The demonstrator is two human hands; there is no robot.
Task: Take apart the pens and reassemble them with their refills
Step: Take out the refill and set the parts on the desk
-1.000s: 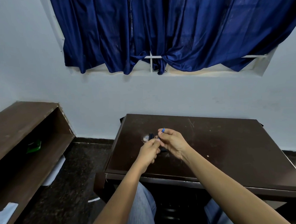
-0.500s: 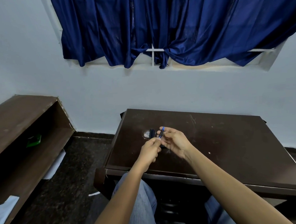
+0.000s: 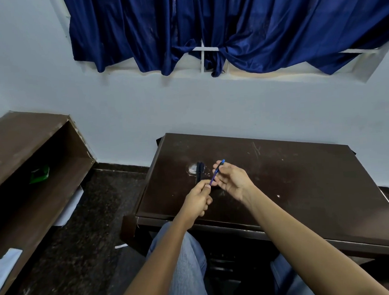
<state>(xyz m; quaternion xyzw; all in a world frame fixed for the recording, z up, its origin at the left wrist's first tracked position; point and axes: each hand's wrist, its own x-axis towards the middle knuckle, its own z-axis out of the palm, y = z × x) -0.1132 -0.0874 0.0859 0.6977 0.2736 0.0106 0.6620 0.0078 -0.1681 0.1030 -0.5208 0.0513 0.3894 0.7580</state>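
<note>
A thin blue pen runs slanted between my two hands above the dark brown table. My right hand grips its upper part, and the bright blue end sticks out past the fingers. My left hand pinches its lower end between thumb and fingers. Just behind my left hand, a few dark pens lie side by side on the table next to a pale worn spot.
A brown open shelf unit stands to the left, with a green object inside and white papers below. A wall with a blue curtain stands behind the table. My knees in jeans sit under the table's front edge.
My hands have drawn apart along the pen, so more of its thin blue length shows between them. My left hand has slid down and toward me.
</note>
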